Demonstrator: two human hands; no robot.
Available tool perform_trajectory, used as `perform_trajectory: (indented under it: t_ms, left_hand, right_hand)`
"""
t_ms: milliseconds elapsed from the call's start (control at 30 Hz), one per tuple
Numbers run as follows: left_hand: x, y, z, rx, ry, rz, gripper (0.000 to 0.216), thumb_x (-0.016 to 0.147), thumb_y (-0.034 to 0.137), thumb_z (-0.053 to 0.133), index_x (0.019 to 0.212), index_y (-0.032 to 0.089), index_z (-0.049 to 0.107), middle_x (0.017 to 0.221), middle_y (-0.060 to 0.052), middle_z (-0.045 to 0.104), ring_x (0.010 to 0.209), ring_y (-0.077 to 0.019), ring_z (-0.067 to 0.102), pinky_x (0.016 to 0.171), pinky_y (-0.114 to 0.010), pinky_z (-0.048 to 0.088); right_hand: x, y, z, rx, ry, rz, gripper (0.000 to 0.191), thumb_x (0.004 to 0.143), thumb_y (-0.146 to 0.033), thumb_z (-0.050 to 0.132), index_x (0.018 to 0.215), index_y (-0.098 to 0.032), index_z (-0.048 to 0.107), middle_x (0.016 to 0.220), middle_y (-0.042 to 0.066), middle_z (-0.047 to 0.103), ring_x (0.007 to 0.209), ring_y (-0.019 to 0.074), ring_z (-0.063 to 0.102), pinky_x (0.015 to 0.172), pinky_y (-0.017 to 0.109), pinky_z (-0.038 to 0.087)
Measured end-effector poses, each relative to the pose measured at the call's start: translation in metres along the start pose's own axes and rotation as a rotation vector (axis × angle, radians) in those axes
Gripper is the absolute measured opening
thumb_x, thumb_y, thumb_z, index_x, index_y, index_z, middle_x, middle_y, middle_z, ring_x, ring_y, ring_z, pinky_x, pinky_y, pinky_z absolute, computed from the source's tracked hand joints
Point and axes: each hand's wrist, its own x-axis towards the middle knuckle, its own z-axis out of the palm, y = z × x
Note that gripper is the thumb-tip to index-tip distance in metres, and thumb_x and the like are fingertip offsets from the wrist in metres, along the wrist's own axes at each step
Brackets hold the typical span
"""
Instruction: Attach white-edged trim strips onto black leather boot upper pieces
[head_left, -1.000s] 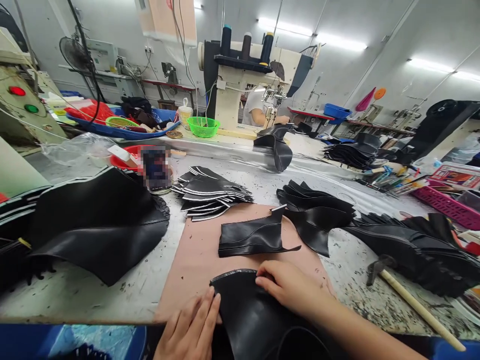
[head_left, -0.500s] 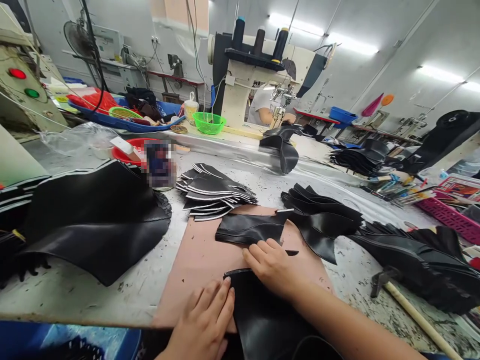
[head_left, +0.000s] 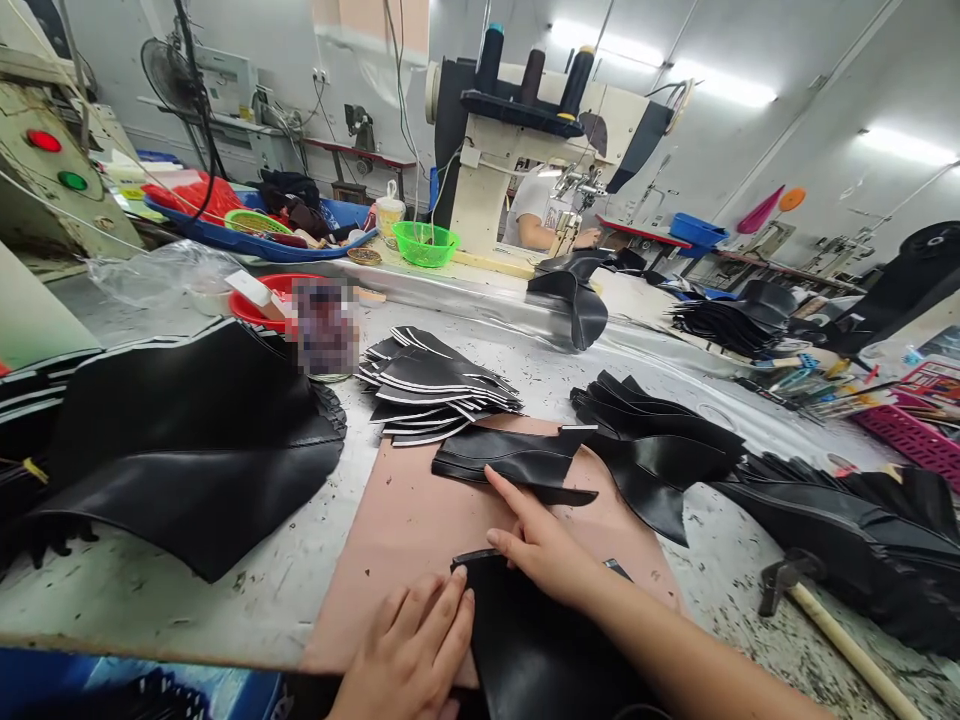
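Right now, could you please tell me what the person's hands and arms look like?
The left hand and right hand are bare, with no gloves or rings visible. The right forearm shows no sleeve or watch; the left forearm is out of frame.

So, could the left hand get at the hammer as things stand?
Probably not easily: the left hand rests at the nearest black piece, and the right forearm lies between that hand and the hammer.
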Motion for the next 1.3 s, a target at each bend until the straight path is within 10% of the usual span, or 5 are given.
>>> perform_trajectory:
  t_ms: [333,700,900,1133,1300]
  left_hand:
    - [0.008,-0.011,0.000,0.006,0.255,0.023,0.083,0.077,0.064,0.049,0.143,0.028,0.016,0.123,0.003,0.062,0.108,-0.0186,0.050,0.090,-0.030,0.028]
    - [0.002,-0.009,0.009,0.016,0.136,0.029,0.066,0.078,0.051,0.054,0.137,0.027,0.035,0.132,-0.001,0.054,0.114,-0.0221,0.047,0.096,-0.034,0.025]
    - [-0.001,-0.009,0.008,-0.002,0.084,0.043,0.070,0.076,0.056,0.052,0.136,0.024,0.037,0.134,-0.005,0.052,0.113,-0.0240,0.048,0.093,-0.034,0.028]
    - [0.004,-0.003,-0.011,-0.013,0.000,-0.002,0.056,0.078,0.040,0.055,0.130,0.025,0.045,0.134,-0.002,0.052,0.117,-0.0205,0.046,0.095,-0.033,0.026]
    - [0.007,0.004,-0.014,-0.083,0.012,-0.100,0.054,0.077,0.050,0.056,0.126,0.027,0.050,0.134,0.000,0.053,0.117,-0.0200,0.045,0.098,-0.034,0.022]
  right_hand:
    - [-0.001,0.002,-0.003,0.411,0.475,0.095,0.022,0.069,-0.037,0.063,0.069,-0.021,0.048,0.065,-0.001,0.057,0.064,0.0174,0.058,0.060,0.029,0.047]
    - [-0.004,-0.052,-0.042,-0.279,0.040,-0.211,0.010,0.081,-0.016,0.054,0.083,-0.019,0.063,0.081,0.002,0.067,0.076,0.0161,0.061,0.069,0.028,0.046]
    - [0.068,-0.046,-0.038,-0.709,-0.167,-0.280,0.083,0.055,-0.027,0.083,0.128,-0.010,0.045,0.121,0.017,0.054,0.112,0.0306,0.048,0.091,0.040,0.039]
    - [0.088,-0.051,-0.043,-0.710,-0.478,-0.389,0.018,0.062,-0.018,0.073,0.070,-0.018,0.058,0.088,0.000,0.057,0.075,0.0144,0.052,0.061,0.022,0.038]
    - [0.095,-0.069,-0.062,-0.703,-0.604,-0.349,0.026,0.070,-0.010,0.059,0.094,-0.022,0.059,0.084,-0.002,0.061,0.070,0.0131,0.051,0.054,0.022,0.033]
